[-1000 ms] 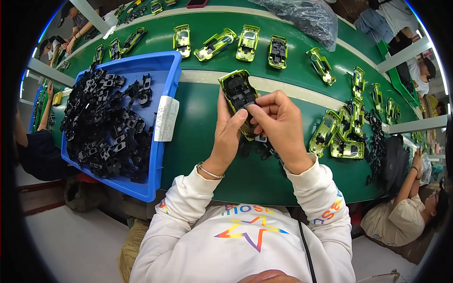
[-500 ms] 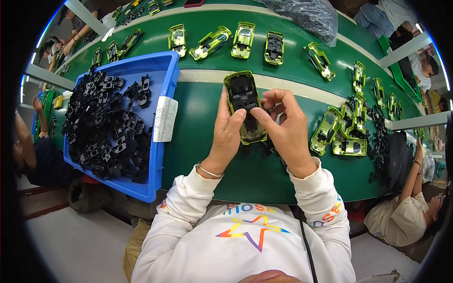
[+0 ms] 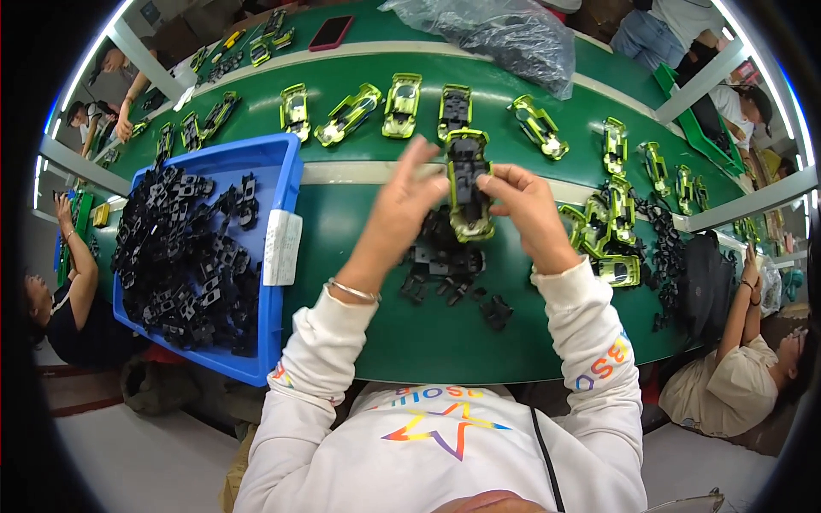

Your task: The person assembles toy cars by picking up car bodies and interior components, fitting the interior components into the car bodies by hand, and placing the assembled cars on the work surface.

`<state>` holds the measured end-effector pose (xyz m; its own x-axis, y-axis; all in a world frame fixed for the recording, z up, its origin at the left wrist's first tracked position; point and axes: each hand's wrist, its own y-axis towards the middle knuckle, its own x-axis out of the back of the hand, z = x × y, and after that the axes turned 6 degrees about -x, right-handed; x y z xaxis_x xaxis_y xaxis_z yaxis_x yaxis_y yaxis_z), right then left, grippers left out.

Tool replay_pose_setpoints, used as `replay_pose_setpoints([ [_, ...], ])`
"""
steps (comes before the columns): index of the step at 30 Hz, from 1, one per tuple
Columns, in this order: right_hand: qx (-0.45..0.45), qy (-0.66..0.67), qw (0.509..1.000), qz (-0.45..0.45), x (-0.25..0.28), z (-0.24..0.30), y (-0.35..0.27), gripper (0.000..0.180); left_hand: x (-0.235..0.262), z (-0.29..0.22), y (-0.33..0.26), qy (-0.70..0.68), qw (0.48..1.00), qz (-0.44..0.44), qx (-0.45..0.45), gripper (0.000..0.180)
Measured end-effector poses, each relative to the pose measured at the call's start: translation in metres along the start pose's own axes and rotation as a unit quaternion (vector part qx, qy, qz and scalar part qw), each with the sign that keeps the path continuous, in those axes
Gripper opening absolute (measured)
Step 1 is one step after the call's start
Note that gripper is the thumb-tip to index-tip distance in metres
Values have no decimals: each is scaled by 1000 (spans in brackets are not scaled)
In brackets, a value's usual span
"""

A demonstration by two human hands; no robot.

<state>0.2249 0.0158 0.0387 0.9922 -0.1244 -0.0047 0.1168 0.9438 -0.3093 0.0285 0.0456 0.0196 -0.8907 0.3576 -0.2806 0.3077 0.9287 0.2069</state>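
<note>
My right hand (image 3: 523,198) grips a lime-green toy car shell (image 3: 469,224) by its right side, thumb resting on the black part inside it. The shell is upright with its hollow underside toward me. My left hand (image 3: 404,201), slightly smeared by motion, is beside the shell's left edge with its fingers stretched out, holding nothing. On the green table below my hands lies a small heap of black plastic parts (image 3: 445,263), partly hidden by the shell and my left hand. A loose black part (image 3: 496,312) sits nearer to me.
At the left stands a blue bin (image 3: 272,321) of black plastic parts (image 3: 184,265). Several green car shells (image 3: 401,105) line the far strip; more shells (image 3: 619,209) pile up at the right beside black parts (image 3: 664,248). Farther back are a plastic bag (image 3: 505,38) and a phone (image 3: 332,33). Other people work on both sides.
My left hand has let go of the car shell and opened. My right hand has carried the shell slightly right, uncovering the black parts. The view has shifted too.
</note>
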Motion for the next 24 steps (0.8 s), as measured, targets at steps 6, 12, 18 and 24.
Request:
replay_pose_setpoints([
  [6, 30, -144, 983, -110, 63, -4, 77, 31, 98, 28, 108, 512, 814, -218, -167, 59],
  [12, 174, -352, 889, -234, 58, -10, 134, 35, 153, 50, 158, 705, 700, -113, -2, 56],
  [18, 243, -483, 807, -237, 34, 13, 112, 33, 160, 47, 144, 721, 669, -179, 8, 24],
  [24, 326, -351, 877, -37, -39, 45, 56, 21, 104, 44, 95, 347, 855, -349, -161, 25],
])
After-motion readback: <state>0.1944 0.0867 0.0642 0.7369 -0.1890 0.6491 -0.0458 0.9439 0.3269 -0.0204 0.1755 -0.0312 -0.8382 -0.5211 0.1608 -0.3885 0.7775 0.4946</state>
